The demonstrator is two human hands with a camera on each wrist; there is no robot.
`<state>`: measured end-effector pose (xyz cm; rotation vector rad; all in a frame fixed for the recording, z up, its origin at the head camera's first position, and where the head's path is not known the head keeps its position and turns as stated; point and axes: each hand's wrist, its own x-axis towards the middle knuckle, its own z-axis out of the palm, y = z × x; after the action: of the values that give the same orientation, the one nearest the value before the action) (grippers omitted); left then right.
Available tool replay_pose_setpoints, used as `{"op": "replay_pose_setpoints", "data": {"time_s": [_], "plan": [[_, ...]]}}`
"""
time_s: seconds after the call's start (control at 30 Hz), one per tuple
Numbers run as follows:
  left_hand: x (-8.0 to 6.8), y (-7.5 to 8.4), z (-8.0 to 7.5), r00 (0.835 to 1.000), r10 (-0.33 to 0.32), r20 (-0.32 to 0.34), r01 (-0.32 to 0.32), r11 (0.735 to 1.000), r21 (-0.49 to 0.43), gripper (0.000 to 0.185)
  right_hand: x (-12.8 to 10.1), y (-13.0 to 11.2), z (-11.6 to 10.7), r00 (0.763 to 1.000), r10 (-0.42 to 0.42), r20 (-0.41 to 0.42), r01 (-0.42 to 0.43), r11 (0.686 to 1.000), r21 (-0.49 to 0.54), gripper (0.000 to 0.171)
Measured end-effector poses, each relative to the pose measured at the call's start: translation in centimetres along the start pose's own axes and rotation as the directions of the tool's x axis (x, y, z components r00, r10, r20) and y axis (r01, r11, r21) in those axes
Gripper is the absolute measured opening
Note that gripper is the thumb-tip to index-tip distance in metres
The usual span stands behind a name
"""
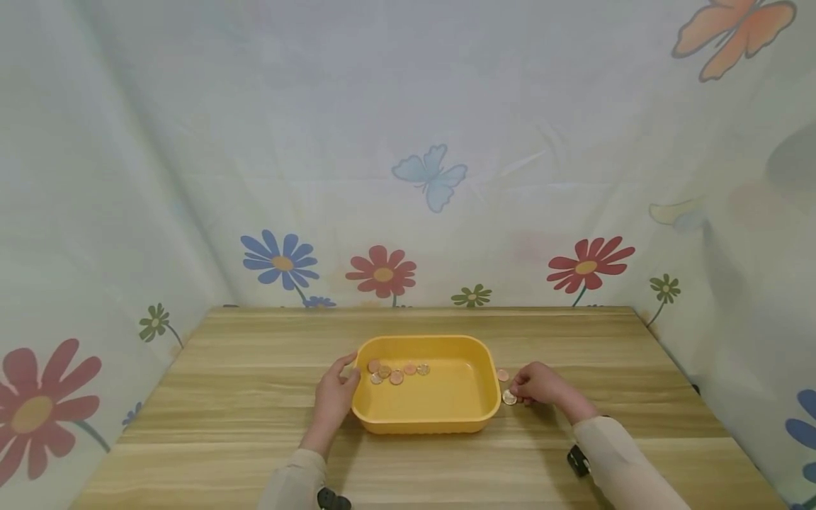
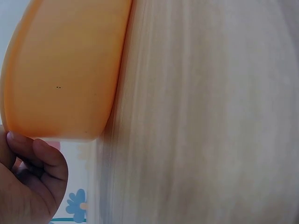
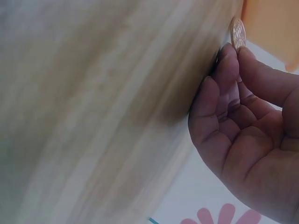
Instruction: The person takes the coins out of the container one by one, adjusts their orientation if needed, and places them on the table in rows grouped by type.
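Pale-sleeved left hand [image 1: 336,397] grips the rounded yellow plastic tray [image 1: 472,419] at its nine o'clock rim; at three o'clock, the right hand [image 1: 539,384] pinches a small silvery coin [image 1: 508,398] on the wooden table [image 1: 223,397].

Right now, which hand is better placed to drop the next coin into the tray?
Right hand: it already pinches a coin beside the tray. The left hand holds the tray's side.
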<state>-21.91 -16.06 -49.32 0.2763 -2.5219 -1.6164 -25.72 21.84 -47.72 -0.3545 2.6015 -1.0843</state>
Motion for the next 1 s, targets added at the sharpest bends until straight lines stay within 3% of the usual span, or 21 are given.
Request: {"op": "replay_pose_setpoints", "data": {"time_s": [0.37, 0.77, 1.0], "plan": [[-0.1, -0.1, 0.1, 1.000, 0.001, 0.002, -0.001, 1.000, -0.005, 0.043, 0.5, 0.0, 0.2, 1.000, 0.002, 0.009, -0.002, 0.997, -0.081, 0.017], [0.0, -0.1, -0.1, 1.000, -0.011, 0.000, 0.011, 1.000, -0.001, 0.044, 1.0, -0.4, 0.6, 1.000, -0.021, -0.020, 0.017, 0.985, -0.170, 0.019], [0.0, -0.1, -0.1, 1.000, -0.024, 0.018, 0.025, 1.000, -0.014, 0.044, 1.0, -0.5, 1.0, 0.998, 0.004, -0.060, -0.015, 0.983, -0.185, 0.021]]}}
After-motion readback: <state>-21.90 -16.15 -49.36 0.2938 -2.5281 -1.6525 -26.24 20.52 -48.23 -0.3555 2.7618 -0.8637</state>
